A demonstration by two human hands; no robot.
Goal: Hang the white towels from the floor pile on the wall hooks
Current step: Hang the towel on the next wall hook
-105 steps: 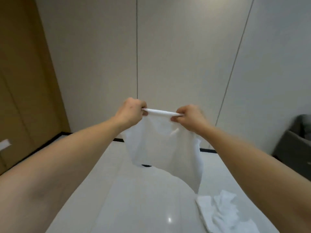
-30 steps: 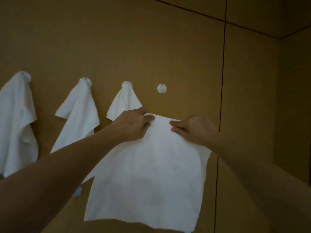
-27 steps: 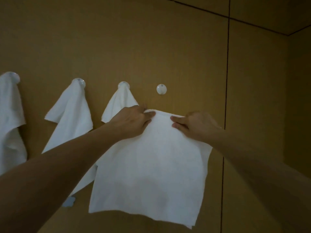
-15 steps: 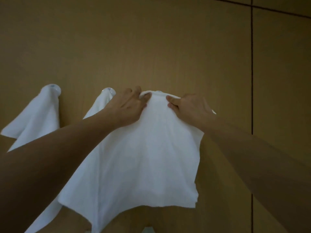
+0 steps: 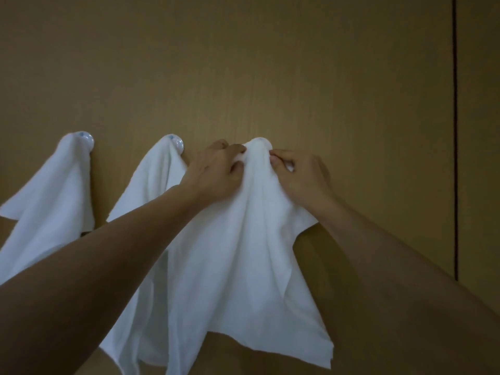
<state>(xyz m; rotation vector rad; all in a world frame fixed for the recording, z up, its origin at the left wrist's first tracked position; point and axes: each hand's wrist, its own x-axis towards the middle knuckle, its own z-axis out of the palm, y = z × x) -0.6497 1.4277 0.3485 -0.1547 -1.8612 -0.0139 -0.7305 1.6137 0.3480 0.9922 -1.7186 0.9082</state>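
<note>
Both the left hand (image 5: 216,171) and right hand (image 5: 297,171) pinch the towel (image 5: 243,253) over its hook (hidden beneath), so releasing gently likely comes next.

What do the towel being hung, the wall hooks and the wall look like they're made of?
Towel being hung: soft white woven cloth, matte, draping in folds.
Wall hooks: glossy white knobs with highlights, likely plastic or ceramic.
Wall: tan panel with fine vertical grain, wood or wood-look laminate.

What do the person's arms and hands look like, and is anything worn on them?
Both forearms are bare, with no sleeve in view. The left hand and right hand wear no glove, and no ring, watch or bracelet is visible. The dim light hides finer details.
</note>
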